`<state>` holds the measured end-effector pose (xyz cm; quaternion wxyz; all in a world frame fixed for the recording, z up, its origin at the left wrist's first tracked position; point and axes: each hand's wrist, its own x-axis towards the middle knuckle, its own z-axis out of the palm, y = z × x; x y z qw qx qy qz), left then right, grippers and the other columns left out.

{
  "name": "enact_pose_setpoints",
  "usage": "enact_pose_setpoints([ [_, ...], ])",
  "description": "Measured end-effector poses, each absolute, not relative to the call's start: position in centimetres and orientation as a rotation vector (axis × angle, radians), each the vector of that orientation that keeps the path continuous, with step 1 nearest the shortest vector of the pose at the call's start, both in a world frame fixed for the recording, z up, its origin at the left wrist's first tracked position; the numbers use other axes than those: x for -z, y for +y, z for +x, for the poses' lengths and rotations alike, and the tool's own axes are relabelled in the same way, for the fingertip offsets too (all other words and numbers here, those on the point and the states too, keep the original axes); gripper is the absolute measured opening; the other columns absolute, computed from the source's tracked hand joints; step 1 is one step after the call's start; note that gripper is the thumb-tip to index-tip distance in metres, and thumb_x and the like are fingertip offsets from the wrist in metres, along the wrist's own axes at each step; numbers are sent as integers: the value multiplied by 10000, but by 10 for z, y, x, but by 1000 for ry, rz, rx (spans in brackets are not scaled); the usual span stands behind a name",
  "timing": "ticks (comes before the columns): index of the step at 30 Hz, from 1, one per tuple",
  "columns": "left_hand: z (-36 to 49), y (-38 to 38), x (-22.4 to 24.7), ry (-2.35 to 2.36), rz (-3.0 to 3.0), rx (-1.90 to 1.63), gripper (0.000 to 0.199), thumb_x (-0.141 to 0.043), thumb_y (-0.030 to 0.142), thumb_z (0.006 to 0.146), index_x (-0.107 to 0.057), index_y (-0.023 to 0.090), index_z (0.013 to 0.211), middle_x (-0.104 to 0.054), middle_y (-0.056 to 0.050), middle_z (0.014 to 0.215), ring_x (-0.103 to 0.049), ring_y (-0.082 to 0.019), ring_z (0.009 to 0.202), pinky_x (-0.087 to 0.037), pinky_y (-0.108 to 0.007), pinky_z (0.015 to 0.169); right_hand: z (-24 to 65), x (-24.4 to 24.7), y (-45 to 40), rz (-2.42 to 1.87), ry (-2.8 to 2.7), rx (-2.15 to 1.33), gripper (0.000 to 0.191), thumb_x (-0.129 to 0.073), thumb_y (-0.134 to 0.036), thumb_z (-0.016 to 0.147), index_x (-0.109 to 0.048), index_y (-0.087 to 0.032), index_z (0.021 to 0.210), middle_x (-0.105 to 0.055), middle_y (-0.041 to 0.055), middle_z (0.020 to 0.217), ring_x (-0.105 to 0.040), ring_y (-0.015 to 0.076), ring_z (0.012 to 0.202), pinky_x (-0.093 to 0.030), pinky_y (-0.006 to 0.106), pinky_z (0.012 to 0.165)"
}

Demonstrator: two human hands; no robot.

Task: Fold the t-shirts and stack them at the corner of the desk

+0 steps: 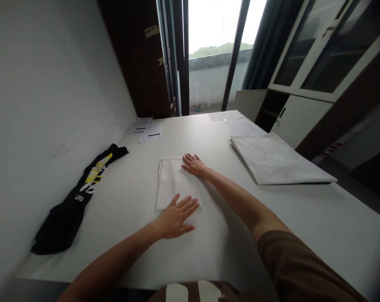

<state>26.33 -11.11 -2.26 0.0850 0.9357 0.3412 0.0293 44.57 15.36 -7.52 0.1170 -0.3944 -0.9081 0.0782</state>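
A small folded white cloth [171,182] lies flat on the white table [127,235] in front of me. My left hand [179,216] rests with fingers spread over the cloth's near edge, its palm partly beyond it. At the far right corner of the cloth, my right hand [193,165] lies flat, fingers stretched out. Neither hand grips anything. The cloth's right side is hard to make out against the pale tabletop.
Along the wall at the left lies a folded black garment [79,197] with yellow and white print. A larger folded white cloth [278,159] sits on the right. Printed papers [150,131] lie at the far left, more sheets [237,123] at the far edge. White cabinets [303,121] stand beyond.
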Motion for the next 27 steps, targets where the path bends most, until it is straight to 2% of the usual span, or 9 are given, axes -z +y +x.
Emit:
enact_pose_setpoints([
  [3,263,-110,27,1140,2753,-129,809,-354,639,1041,-59,230,1673,-142,-87,1723,-92,-292,1598,-14,-557,1282,435,74,153,-923,-2768,-231,774,-246,-687,1034,-288,-214,1644,-208,95,1695,-154,270,1580,-87,496,1287],
  [8,261,-109,28,1141,2737,-86,815,-390,691,1007,-178,249,1657,-140,-85,1727,-84,-326,1595,-19,-582,1274,420,63,160,-1108,-2728,-217,728,-354,-647,1030,-355,-224,1622,-264,117,1677,-194,321,1567,-107,550,1275],
  [11,260,-110,28,1148,2715,-112,801,-360,714,1002,-208,267,1649,-143,-74,1728,-79,-342,1593,-11,-610,1264,406,61,159,-681,-2848,-264,665,-369,-655,1031,-388,-318,1603,-286,33,1679,-194,264,1572,-119,484,1287],
  [13,259,-111,28,1150,2706,-131,801,-352,719,1001,-215,266,1647,-150,-75,1727,-84,-346,1591,-5,-623,1259,397,61,157,-584,-2875,-304,622,-323,-636,1052,-396,-343,1595,-289,12,1678,-203,239,1571,-143,471,1284],
  [16,258,-111,29,1147,2697,-155,798,-351,715,1003,-225,260,1645,-163,-84,1724,-96,-346,1589,-4,-629,1257,385,60,156,-738,-2829,-298,616,-300,-604,1069,-402,-302,1596,-282,55,1678,-212,273,1568,-150,525,1273],
  [20,257,-111,30,1139,2689,-185,791,-340,719,1003,-240,261,1640,-188,-90,1718,-111,-341,1588,-16,-634,1256,370,59,159,-456,-2915,-306,623,-339,-621,1059,-382,-320,1603,-275,28,1680,-194,253,1573,-136,490,1281],
  [25,255,-110,31,1133,2673,-211,785,-349,714,1003,-250,262,1638,-202,-96,1714,-117,-346,1586,-14,-638,1254,359,59,171,-717,-2896,-278,653,-280,-604,1071,-354,-258,1620,-280,87,1673,-216,287,1565,-140,542,1270],
  [27,254,-110,31,1122,2665,-224,794,-347,720,1001,-247,260,1640,-210,-100,1712,-121,-342,1586,-9,-631,1256,354,59,173,-615,-2933,-285,686,-313,-637,1054,-328,-263,1629,-263,80,1680,-205,278,1569,-131,524,1276],
])
